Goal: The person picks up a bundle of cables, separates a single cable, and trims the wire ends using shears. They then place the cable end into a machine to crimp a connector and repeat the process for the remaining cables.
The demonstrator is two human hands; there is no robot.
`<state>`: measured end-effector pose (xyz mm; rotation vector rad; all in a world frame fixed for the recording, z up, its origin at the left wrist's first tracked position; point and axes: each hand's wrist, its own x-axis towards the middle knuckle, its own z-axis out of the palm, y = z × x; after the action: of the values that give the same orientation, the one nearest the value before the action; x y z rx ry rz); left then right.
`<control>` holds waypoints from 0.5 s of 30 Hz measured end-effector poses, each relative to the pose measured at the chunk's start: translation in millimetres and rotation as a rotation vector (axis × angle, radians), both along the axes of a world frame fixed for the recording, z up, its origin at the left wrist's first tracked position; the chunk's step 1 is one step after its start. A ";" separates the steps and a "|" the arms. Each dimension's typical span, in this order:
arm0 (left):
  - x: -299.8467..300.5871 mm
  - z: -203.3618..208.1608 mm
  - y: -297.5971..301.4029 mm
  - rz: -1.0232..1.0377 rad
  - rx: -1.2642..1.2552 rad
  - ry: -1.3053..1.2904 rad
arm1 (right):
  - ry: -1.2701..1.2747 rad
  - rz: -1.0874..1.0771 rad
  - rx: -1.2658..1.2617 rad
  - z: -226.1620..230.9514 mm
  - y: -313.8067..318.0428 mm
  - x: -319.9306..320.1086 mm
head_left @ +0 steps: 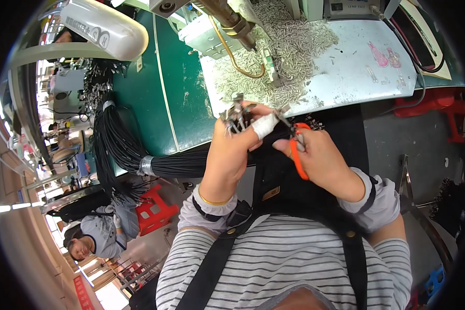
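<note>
My left hand (227,147), with white tape round one finger, is closed around a bunch of small metal-ended pieces (236,118) that stick up between the fingers. In my right hand (323,157) is a pair of pliers (297,157) with orange handles. The jaws of the pliers reach toward the taped finger, and a small metal piece (282,110) shows at their tip. Whether the jaws are pressed together on it is too small to tell. Both hands are above my black apron (279,186), just in front of the work table's edge.
Many small silver metal pieces (294,51) are heaped on the white board (346,88), below a machine head (235,28). A bundle of black cables (121,137) lies on the green table (183,98). Red stools (157,209) stand on the floor; another person (103,230) sits at left.
</note>
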<state>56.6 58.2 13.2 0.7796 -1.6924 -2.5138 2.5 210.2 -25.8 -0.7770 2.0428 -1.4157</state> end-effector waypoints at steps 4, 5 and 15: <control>-22.4 -8.8 -15.5 0.077 0.144 0.026 | -0.370 -0.119 -0.172 8.8 -1.0 -11.9; -28.0 -10.1 -17.5 0.078 0.144 0.024 | -0.422 -0.180 -0.247 12.9 -3.3 -18.7; -58.9 -6.5 -39.5 -0.003 0.115 -0.068 | -0.264 -0.207 -0.220 4.9 -47.0 -79.6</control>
<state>-2.3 18.7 6.6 0.8815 -1.5803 -2.6354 -77.1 163.2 -20.8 -0.4429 1.8251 -1.7788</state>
